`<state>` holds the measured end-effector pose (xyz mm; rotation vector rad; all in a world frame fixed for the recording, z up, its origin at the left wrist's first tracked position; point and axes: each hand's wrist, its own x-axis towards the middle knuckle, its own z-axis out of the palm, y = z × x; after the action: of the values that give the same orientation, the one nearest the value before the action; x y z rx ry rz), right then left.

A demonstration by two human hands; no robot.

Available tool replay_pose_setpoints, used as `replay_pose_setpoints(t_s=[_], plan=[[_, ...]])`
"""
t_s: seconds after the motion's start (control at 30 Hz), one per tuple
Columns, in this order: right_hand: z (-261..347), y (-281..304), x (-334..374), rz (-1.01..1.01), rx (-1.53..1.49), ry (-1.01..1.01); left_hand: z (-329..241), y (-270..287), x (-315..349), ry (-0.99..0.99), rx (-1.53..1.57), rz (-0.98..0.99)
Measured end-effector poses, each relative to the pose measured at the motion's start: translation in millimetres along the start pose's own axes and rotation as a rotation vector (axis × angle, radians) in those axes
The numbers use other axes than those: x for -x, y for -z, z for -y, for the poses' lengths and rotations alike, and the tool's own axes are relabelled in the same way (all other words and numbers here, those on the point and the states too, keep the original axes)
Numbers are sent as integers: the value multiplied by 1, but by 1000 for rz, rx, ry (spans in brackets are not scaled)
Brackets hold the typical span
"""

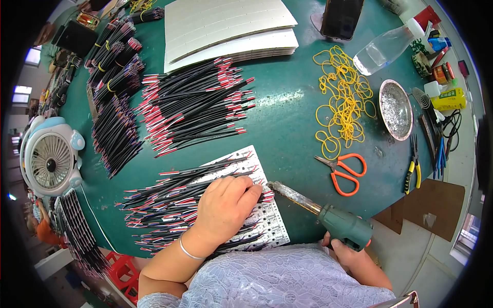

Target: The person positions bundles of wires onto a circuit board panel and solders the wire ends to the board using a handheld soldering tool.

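My right hand (343, 251) is wrapped round the handle of a green soldering gun (344, 226). Its long metal barrel points left, and the tip touches or nearly touches the right edge of a white circuit board panel (275, 226). My left hand (226, 205) is closed over the panel, thumb and forefinger pinched at a wire (266, 196) whose red and white ends show beside the tip. The fingertips themselves are partly hidden. Many black cables (169, 200) with stripped red, white and blue ends lie across the panel, under and left of my hand.
Beyond lie a pile of black cables (195, 102), banded bundles (123, 79) and white boards (231, 31). Right are yellow rubber bands (341, 97), orange-handled scissors (346, 174), a metal bowl (395, 110), a bottle (387, 49) and pliers (413, 167). A fan (51, 159) stands left.
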<state>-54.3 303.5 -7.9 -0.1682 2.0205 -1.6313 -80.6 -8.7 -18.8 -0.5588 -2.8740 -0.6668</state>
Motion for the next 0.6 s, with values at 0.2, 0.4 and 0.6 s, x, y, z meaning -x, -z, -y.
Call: replay_pose_setpoints(t_s=[0.2, 0.4, 0.6], plan=[[-4, 0, 1, -33, -231, 118, -5, 2, -2, 36, 23, -16], [-10, 1, 6, -127, -410, 138, -10, 29, -3, 67, 146, -71], [-14, -8, 12, -167, -357, 160, -43, 62, -5, 207, 30, 18]])
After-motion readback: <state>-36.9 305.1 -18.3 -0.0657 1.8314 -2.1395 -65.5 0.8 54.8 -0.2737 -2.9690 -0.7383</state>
